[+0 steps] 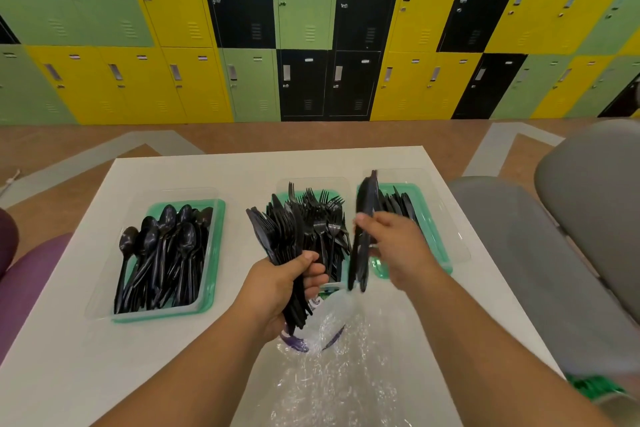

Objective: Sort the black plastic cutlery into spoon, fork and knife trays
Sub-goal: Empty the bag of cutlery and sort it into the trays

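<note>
I have a single view, from a wide-angle camera worn on the head, looking forward and steeply down onto the white table [173,340] from its near edge. It sits close: both forearms enter from the bottom of the frame and the left hand [280,284] and right hand [394,246] fill the lower centre. Past the table's far edge the lens takes in the floor and a wall of green, yellow and black lockers [304,28], whose lines bow with the wide angle. The right margin is smeared, perhaps a grey chair [588,204]. No second view overlaps.
</note>
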`<state>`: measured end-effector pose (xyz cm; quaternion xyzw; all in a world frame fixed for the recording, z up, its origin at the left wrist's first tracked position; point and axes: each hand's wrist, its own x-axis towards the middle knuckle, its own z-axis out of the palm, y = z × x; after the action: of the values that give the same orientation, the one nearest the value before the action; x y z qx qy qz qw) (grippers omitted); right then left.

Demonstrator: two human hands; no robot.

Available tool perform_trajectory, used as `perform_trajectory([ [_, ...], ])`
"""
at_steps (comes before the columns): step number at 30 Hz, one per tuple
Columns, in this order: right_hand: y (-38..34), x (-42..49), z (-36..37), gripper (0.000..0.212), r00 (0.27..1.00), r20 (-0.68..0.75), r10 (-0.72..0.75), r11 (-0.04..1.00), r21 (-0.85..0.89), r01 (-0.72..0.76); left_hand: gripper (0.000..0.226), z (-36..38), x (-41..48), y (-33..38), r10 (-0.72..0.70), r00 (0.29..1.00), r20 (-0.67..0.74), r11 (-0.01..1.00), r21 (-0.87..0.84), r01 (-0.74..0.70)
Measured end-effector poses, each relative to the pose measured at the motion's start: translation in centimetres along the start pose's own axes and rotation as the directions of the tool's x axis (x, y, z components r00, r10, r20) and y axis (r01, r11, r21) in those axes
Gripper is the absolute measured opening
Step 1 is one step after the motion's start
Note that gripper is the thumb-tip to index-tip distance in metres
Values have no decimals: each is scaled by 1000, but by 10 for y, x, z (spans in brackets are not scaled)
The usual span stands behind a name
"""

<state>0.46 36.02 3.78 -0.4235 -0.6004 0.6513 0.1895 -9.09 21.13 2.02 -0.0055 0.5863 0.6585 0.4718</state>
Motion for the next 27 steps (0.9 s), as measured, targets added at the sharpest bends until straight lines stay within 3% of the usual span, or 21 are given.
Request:
perform_trajectory([
  [2,-8,17,-22,12,983,-169,-67,996,-65,57,19,-2,1,1,-6,1000,-17,1000,19,7],
  [6,-7,51,-53,38,909,-374,-183,932,-360,39,23,-2,2,2,-6,1000,-26,993,117,9],
  [12,20,88,-63,41,939,-335,-70,759,-629,-168,26,-3,5,0,29,1000,-3,980,196,-28],
  [15,23,92,-60,25,957,-288,-34,692,-698,-185,26,-3,7,-1,27,1000,13,978,209,-29],
  [19,30,89,-57,32,952,-302,-54,700,-691,-180,29,-2,8,-5,32,999,1,978,207,-32],
  [21,29,83,-51,30,925,-334,-183,734,-672,-97,22,1,8,-4,12,1000,9,992,122,-13],
  [23,23,69,-37,22,894,-348,-281,831,-555,45,21,3,7,-1,-15,999,37,996,86,12],
  [25,14,45,-17,14,939,-240,-245,920,-363,147,22,4,6,0,-54,996,67,995,88,48],
  [27,6,16,3,15,993,0,-118,968,-223,115,21,5,4,2,-107,990,96,988,125,94],
])
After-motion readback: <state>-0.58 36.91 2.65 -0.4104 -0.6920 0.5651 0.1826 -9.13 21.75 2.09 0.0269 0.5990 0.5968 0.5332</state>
